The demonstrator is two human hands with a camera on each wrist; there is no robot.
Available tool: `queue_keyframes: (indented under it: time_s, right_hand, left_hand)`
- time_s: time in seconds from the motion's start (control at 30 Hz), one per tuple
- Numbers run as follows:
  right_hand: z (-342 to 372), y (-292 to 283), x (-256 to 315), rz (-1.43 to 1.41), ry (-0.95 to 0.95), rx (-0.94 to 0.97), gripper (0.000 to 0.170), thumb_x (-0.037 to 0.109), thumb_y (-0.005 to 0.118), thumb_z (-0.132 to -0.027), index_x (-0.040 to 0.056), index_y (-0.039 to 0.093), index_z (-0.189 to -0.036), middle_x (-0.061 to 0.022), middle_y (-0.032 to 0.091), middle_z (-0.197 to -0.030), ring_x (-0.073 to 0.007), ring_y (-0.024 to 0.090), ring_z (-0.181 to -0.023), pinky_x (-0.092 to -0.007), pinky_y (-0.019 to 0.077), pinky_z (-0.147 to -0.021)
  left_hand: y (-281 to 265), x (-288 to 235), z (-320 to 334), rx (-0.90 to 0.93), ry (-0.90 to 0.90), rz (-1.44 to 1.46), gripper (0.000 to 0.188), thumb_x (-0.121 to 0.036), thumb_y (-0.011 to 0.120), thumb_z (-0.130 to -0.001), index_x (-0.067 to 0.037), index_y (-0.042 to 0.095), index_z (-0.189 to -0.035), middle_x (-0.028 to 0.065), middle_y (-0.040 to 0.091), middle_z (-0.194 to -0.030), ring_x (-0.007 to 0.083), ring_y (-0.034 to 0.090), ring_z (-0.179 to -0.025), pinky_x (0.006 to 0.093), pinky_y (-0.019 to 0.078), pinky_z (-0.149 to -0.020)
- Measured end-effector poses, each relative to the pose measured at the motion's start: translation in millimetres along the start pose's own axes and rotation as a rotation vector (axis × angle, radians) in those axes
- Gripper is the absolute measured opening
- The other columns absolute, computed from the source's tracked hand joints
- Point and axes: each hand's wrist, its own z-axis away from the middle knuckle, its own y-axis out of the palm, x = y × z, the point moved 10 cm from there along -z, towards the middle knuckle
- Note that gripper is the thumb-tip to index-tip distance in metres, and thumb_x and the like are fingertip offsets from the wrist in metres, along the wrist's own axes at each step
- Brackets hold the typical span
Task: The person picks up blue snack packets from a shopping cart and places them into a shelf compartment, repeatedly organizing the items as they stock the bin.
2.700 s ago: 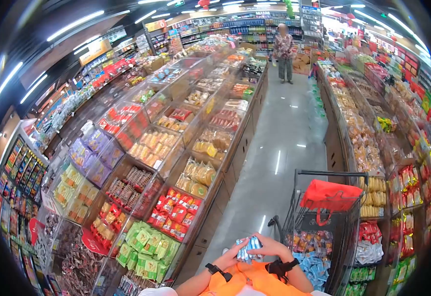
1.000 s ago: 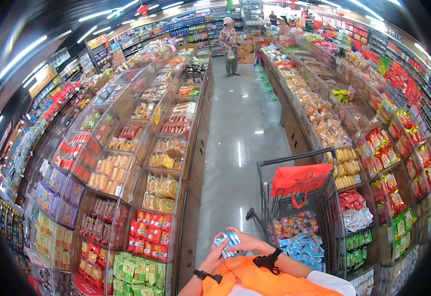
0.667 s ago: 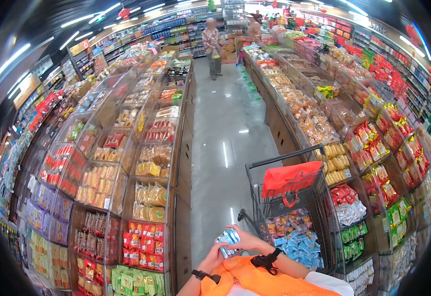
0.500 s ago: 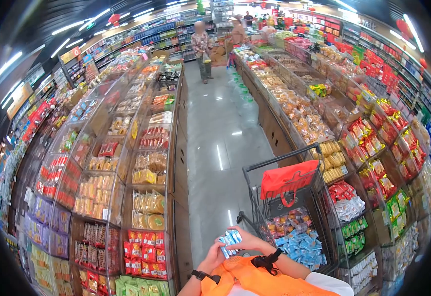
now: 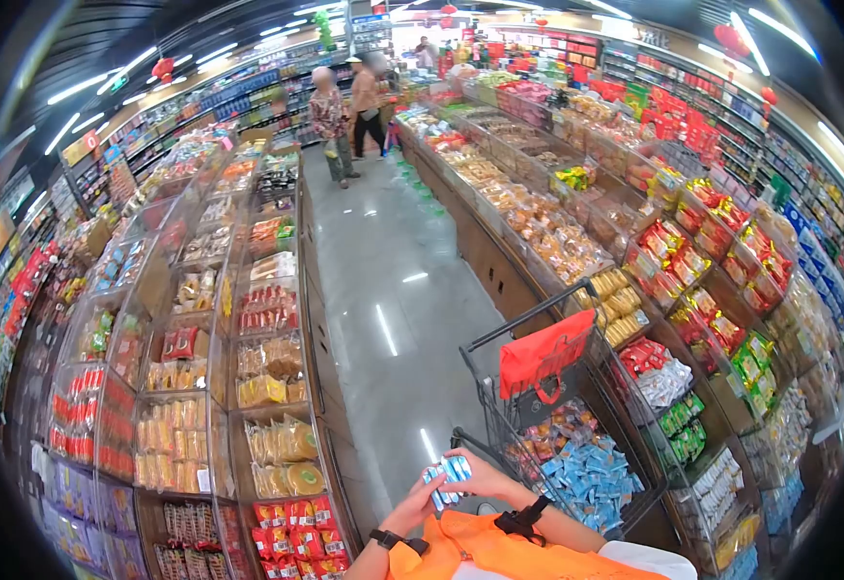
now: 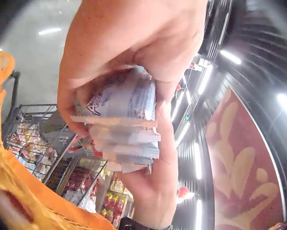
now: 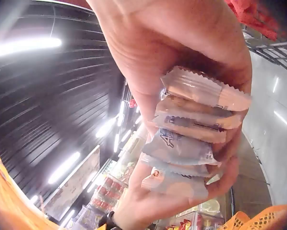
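Both hands hold a small stack of blue-and-white wrapped snack packets [image 5: 450, 473] in front of the orange vest [image 5: 470, 551]. My left hand [image 5: 416, 507] grips the stack from the left, and my right hand [image 5: 483, 475] curls round it from the other side. In the left wrist view, several flat packets [image 6: 122, 103] lie one on another between the palms, crimped ends outward. The right wrist view shows the packets [image 7: 182, 143] fanned a little, with fingers bent along their edge. Printing on the wrappers is only partly legible.
A shopping cart [image 5: 530, 315] stands just right of the hands, with a red bag [image 5: 543, 356] over its handle and blue packets [image 5: 591, 483] near its base. Snack bins [image 5: 282, 440] line both sides of the aisle [image 5: 373, 290]. Two people [image 5: 330, 121] are at the far end.
The head view has turned right, so the aisle and cart shift left in the picture. A second person has come into view at the far end. Both hands keep holding the packets.
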Motion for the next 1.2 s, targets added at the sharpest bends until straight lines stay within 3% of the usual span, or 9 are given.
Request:
queue_keyframes:
  time_s: [0.07, 0.17, 0.27, 0.37, 0.47, 0.67, 0.87, 1.03, 1.2]
  right_hand:
    - [3, -1, -7, -0.059, 0.02, -0.025, 0.082, 0.033, 0.09, -0.074, 0.0034, 0.046, -0.137, -0.0077, 0.061, -0.116, -0.015, 0.059, -0.105, -0.0299, 0.051, -0.089]
    - [3, -13, -13, 0.04, -0.241, -0.162, 0.082, 0.034, 0.089, -0.073, 0.0088, 0.046, -0.137, -0.0083, 0.062, -0.115, -0.014, 0.06, -0.101, -0.0283, 0.0532, -0.068]
    - [12, -21, -30, -0.019, -0.159, -0.22, 0.082, 0.034, 0.089, -0.073, 0.0083, 0.046, -0.137, -0.0094, 0.063, -0.116, -0.0151, 0.061, -0.101, -0.0294, 0.0543, -0.07]
    - [28, -29, -23, 0.036, -0.279, -0.325, 0.08, 0.034, 0.089, -0.073, 0.0081, 0.048, -0.136, -0.0098, 0.064, -0.116, -0.0161, 0.064, -0.097, -0.0302, 0.0553, -0.07]
    - [48, -31, -32, -0.085, -0.097, -0.321, 0.077, 0.027, 0.09, -0.074, 0.0041, 0.047, -0.135, -0.0081, 0.062, -0.118, -0.0153, 0.06, -0.107, -0.0301, 0.051, -0.09]
    - [67, -40, -42, -0.073, -0.108, -0.408, 0.073, 0.023, 0.09, -0.073, 0.0059, 0.049, -0.132, -0.007, 0.062, -0.115, -0.015, 0.061, -0.103, -0.0293, 0.052, -0.086]
    - [73, -33, -32, 0.024, -0.089, -0.414, 0.073, 0.024, 0.089, -0.073, 0.0074, 0.05, -0.133, -0.007, 0.062, -0.113, -0.0142, 0.062, -0.099, -0.0287, 0.0531, -0.081]
    - [71, -24, -18, 0.041, -0.064, -0.374, 0.074, 0.028, 0.089, -0.074, 0.0079, 0.049, -0.134, -0.0073, 0.063, -0.112, -0.0146, 0.063, -0.096, -0.0294, 0.0541, -0.078]
    - [67, -24, -16, 0.109, -0.09, -0.374, 0.074, 0.028, 0.088, -0.074, 0.0071, 0.049, -0.134, -0.0074, 0.063, -0.113, -0.0146, 0.063, -0.098, -0.0297, 0.0537, -0.082]
  left_hand:
    - [-1, 2, -1, 0.015, -0.021, 0.001, 0.05, -0.022, 0.06, -0.101, -0.009, 0.033, -0.141, 0.011, 0.055, -0.127, 0.023, 0.063, -0.112, 0.0409, 0.0591, -0.089]
    - [13, 0, -1, 0.042, -0.037, 0.007, 0.047, -0.021, 0.06, -0.101, -0.007, 0.038, -0.14, 0.0106, 0.057, -0.126, 0.0226, 0.064, -0.111, 0.0405, 0.0585, -0.09]
    - [25, 2, -2, 0.073, -0.044, -0.027, 0.042, -0.02, 0.059, -0.102, -0.006, 0.044, -0.138, 0.0092, 0.06, -0.125, 0.0204, 0.064, -0.111, 0.0387, 0.0573, -0.092]
    - [29, 11, -8, 0.118, -0.096, -0.002, 0.043, -0.019, 0.061, -0.101, -0.006, 0.044, -0.138, 0.0103, 0.06, -0.126, 0.0216, 0.065, -0.11, 0.0405, 0.0581, -0.092]
    - [33, 26, -15, 0.162, -0.162, 0.036, 0.045, -0.017, 0.065, -0.098, -0.006, 0.044, -0.137, 0.0106, 0.061, -0.124, 0.0225, 0.066, -0.108, 0.0417, 0.06, -0.089]
    - [38, 50, -18, 0.137, -0.24, -0.034, 0.045, -0.018, 0.068, -0.096, -0.01, 0.048, -0.135, 0.006, 0.064, -0.119, 0.0204, 0.068, -0.104, 0.0402, 0.0605, -0.086]
    - [48, 39, -8, 0.146, -0.171, 0.014, 0.046, -0.015, 0.072, -0.093, -0.009, 0.049, -0.132, 0.0062, 0.065, -0.115, 0.02, 0.069, -0.101, 0.0397, 0.0607, -0.084]
    - [24, 45, -17, 0.111, -0.175, 0.028, 0.052, -0.011, 0.073, -0.091, -0.009, 0.046, -0.136, 0.0075, 0.063, -0.117, 0.0214, 0.068, -0.103, 0.0397, 0.0603, -0.084]
    - [39, 26, -3, 0.094, -0.118, 0.064, 0.056, -0.008, 0.07, -0.092, -0.011, 0.043, -0.141, 0.0101, 0.06, -0.124, 0.0237, 0.065, -0.11, 0.0412, 0.059, -0.089]
